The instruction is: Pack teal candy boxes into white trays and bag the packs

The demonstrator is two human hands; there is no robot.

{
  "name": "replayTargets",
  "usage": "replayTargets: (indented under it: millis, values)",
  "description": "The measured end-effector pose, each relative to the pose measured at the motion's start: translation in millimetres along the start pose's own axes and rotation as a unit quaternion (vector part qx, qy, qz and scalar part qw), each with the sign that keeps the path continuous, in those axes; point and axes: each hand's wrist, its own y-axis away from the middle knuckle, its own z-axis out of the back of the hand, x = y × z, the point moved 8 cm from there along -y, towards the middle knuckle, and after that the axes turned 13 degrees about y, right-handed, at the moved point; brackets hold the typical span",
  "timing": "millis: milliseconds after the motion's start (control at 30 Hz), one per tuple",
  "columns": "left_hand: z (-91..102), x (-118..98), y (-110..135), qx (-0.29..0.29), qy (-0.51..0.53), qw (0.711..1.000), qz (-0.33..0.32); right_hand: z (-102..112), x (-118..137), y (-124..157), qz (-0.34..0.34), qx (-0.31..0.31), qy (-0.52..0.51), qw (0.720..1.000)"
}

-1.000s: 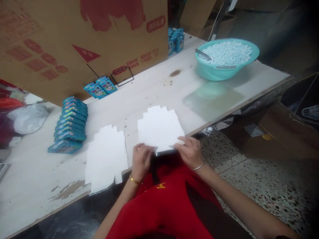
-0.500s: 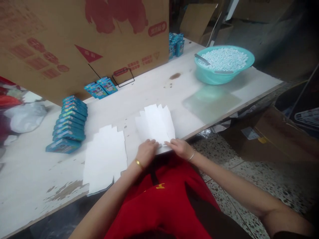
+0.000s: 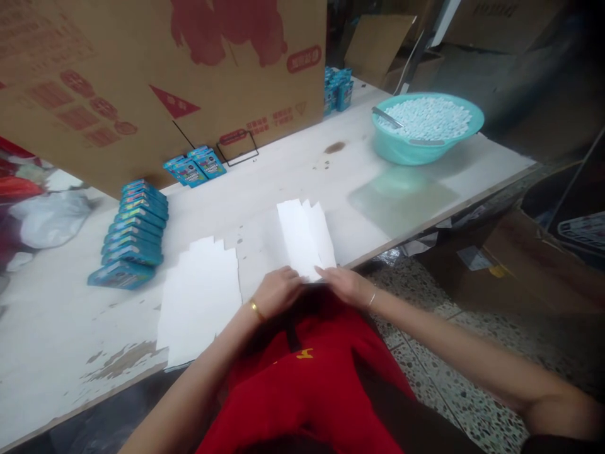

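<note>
A white cardboard box blank (image 3: pixel 301 236), partly folded with its side flaps raised, lies at the table's front edge. My left hand (image 3: pixel 280 290) is closed on its near left corner, the fingers curled. At the near right corner my right hand (image 3: pixel 347 287) pinches it, thumb over the white face. Just left of my left hand lies a stack of flat white box blanks (image 3: pixel 201 302). My fingertips partly cover the blank's near end.
Small blue boxes (image 3: pixel 135 233) stand in a row at the left, with more blue boxes (image 3: pixel 196 167) by a large brown carton (image 3: pixel 155 82). A turquoise basin (image 3: pixel 401 148) full of pale pellets and a scoop (image 3: pixel 387 117) is at right. The table edge (image 3: pixel 449 211) runs beside me.
The blank's left side flap, spread out before, has folded up and inward, so the blank looks narrower. Both hands stay at its near end. The view has shifted slightly.
</note>
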Motion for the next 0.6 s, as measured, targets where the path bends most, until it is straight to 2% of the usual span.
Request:
replayTargets:
  millis: [100, 200, 300, 367, 433, 500, 533, 600]
  values:
    - [0.0, 15.1, -6.4, -0.022, 0.003, 0.994, 0.105, -3.1, -0.5, -4.2, -0.043, -0.053, 0.027, 0.997]
    - [6.8, 25.4, -9.2, -0.068, 0.04, 0.982, 0.17, -7.6, 2.9, -7.4, -0.055, -0.065, 0.058, 0.995]
    - [13.1, 25.1, -6.7, -0.129, 0.08, 0.977, 0.147, -13.6, 8.4, -8.8, -0.037, -0.04, 0.093, 0.994]
    - [19.7, 21.9, 3.5, -0.217, 0.103, 0.966, 0.098, -17.2, 10.7, -9.0, -0.033, -0.019, 0.114, 0.993]
    - [25.6, 25.2, 25.3, -0.358, 0.139, 0.92, 0.077, -19.9, 12.8, -9.7, -0.036, -0.002, 0.128, 0.991]
    - [16.3, 37.8, 47.7, -0.467, 0.22, 0.849, 0.108, -21.2, 16.0, -11.7, -0.042, 0.004, 0.132, 0.99]
    - [3.9, 44.1, 51.6, -0.48, 0.282, 0.821, 0.128, -21.9, 17.6, -13.2, -0.049, 0.007, 0.131, 0.99]
    - [-27.1, 48.7, 43.5, -0.436, 0.42, 0.781, 0.152, -24.4, 19.3, -16.2, -0.075, 0.016, 0.127, 0.989]
